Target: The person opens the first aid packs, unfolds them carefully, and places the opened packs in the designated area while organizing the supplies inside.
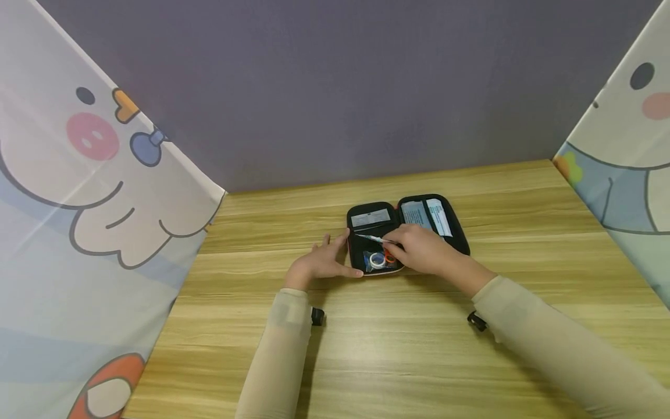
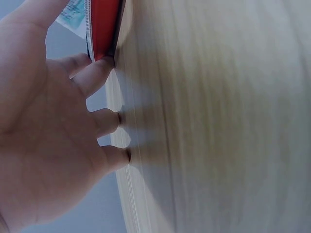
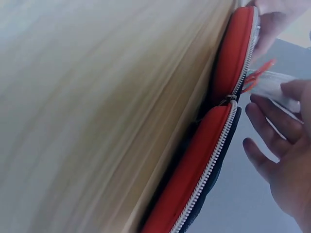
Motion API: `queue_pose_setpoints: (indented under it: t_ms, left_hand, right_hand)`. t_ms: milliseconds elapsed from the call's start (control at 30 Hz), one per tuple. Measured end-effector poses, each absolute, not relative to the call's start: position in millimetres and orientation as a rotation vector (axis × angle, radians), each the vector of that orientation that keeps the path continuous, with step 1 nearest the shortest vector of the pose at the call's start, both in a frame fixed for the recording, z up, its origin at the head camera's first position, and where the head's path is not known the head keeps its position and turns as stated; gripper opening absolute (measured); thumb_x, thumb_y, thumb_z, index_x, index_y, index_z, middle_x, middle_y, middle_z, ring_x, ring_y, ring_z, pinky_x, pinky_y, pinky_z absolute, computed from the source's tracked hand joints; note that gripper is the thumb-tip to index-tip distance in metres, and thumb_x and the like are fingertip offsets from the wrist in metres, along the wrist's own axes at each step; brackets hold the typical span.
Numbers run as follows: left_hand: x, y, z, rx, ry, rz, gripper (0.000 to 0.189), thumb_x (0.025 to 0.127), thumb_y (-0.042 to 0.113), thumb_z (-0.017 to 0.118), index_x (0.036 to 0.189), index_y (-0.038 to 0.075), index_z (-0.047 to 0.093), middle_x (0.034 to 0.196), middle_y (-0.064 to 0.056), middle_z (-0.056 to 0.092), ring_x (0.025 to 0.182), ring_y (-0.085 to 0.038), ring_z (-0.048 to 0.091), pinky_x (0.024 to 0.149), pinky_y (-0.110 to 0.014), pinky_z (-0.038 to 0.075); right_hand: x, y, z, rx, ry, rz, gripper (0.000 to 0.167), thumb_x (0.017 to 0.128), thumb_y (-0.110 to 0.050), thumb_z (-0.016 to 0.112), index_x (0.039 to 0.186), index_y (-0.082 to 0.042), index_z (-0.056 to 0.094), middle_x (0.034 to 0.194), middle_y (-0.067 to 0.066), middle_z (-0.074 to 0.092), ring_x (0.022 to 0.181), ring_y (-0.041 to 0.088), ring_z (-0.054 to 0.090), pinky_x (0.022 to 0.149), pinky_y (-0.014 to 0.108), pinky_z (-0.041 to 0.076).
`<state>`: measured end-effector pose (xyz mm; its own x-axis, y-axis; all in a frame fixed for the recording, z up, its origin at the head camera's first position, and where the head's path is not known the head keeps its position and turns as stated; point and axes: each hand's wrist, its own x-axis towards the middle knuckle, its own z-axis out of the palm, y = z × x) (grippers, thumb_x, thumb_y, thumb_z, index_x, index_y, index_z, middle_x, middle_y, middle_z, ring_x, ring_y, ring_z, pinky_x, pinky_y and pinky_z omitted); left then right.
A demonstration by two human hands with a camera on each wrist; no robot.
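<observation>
Clear, teal-printed plastic packet (image 3: 274, 90) pinched in right hand's (image 1: 421, 249) grip
It juts left over an open red-and-black zippered case (image 1: 458, 237); left hand (image 1: 327, 262), fingers apart, touches the case.

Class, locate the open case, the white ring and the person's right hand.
Open case (image 3: 194, 162), right wrist view: red outer shell.
White ring (image 1: 371, 261), head view: left rim.
Right hand (image 1: 423, 249), head view: back of the hand.

Right hand (image 1: 426, 250) is blocking a chunk of the case (image 1: 458, 238), and the right wrist view chops that hand off. Packet (image 3: 273, 87) in its fingers (image 3: 265, 130) is pretty blurry. Print on the white label (image 1: 438, 216)? Way too tiny.
</observation>
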<state>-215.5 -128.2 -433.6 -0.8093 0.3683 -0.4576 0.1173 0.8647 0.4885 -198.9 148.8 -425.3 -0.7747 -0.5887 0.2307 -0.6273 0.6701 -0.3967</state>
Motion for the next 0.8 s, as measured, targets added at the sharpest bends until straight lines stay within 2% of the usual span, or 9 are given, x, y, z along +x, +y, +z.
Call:
queue_pose_setpoints:
  t_ms: [67,167,300,333,433,567,633,800]
  left_hand:
    - [-215,-128,-433,0.35,2.477,0.607,0.122,0.084,0.066,0.081,0.172,0.038,0.001,0.181,-0.015,0.006,0.16,-0.061,0.0,0.125,-0.081,0.011]
    - [-215,-129,-433,0.345,2.474,0.612,0.122,0.084,0.065,0.082,0.172,0.039,0.001,0.181,-0.014,0.006,0.161,-0.061,-0.002,0.125,-0.08,0.01]
    - [-215,-129,-433,0.358,2.477,0.614,0.122,0.084,0.065,0.082,0.172,0.038,0.002,0.181,-0.012,0.008,0.164,-0.054,-0.003,0.127,-0.079,0.008]
    - [-215,-129,-433,0.362,2.478,0.612,0.122,0.084,0.065,0.082,0.172,0.038,0.002,0.181,-0.011,0.009,0.164,-0.053,-0.003,0.127,-0.078,0.008]
    - [-216,-129,-434,0.371,2.481,0.604,0.123,0.084,0.066,0.082,0.172,0.037,0.002,0.181,-0.009,0.01,0.164,-0.051,-0.004,0.127,-0.079,0.008]
    - [-216,-129,-435,0.371,2.483,0.597,0.124,0.083,0.066,0.082,0.172,0.037,0.001,0.181,-0.007,0.01,0.165,-0.05,-0.004,0.127,-0.078,0.008]
    - [-217,-129,-435,0.373,2.484,0.597,0.124,0.084,0.065,0.082,0.173,0.037,0.001,0.181,-0.007,0.01,0.166,-0.047,-0.005,0.128,-0.077,0.007]
    - [-216,-129,-434,0.374,2.482,0.604,0.124,0.084,0.064,0.082,0.173,0.035,0.001,0.181,-0.008,0.01,0.166,-0.045,-0.006,0.129,-0.074,0.004]
  right_hand:
    - [-201,149,-424,0.939,-2.822,0.766,0.021,0.105,-0.017,0.067,0.118,-0.006,0.08,0.098,0.007,0.08,0.085,0.023,0.073,0.077,0.043,0.061]
    - [-203,148,-422,0.833,-2.847,0.824,0.022,0.105,-0.017,0.067,0.119,-0.005,0.079,0.098,0.009,0.081,0.074,0.017,0.068,0.071,0.04,0.057]
    - [-207,151,-419,0.721,-2.836,0.887,0.027,0.105,-0.017,0.068,0.125,-0.001,0.076,0.112,0.018,0.081,0.055,0.014,0.061,0.069,0.039,0.056]
    - [-208,152,-418,0.699,-2.826,0.897,0.028,0.104,-0.017,0.068,0.126,0.0,0.076,0.111,0.019,0.081,0.052,0.014,0.059,0.067,0.039,0.056]
    - [-211,155,-415,0.636,-2.783,0.934,0.028,0.104,-0.016,0.068,0.125,0.001,0.076,0.107,0.02,0.081,0.059,0.021,0.068,0.066,0.04,0.057]
    - [-214,160,-411,0.587,-2.728,0.965,0.02,0.103,-0.015,0.07,0.115,-0.001,0.078,0.103,0.017,0.081,0.086,0.028,0.077,0.07,0.042,0.06]
    - [-216,161,-411,0.578,-2.707,0.955,0.017,0.102,-0.014,0.071,0.112,-0.002,0.078,0.102,0.015,0.08,0.085,0.028,0.075,0.069,0.042,0.058]
    - [-218,160,-416,0.691,-2.624,0.757,0.02,0.098,-0.012,0.075,0.115,-0.002,0.079,0.105,0.013,0.076,0.087,0.027,0.071,0.072,0.043,0.059]
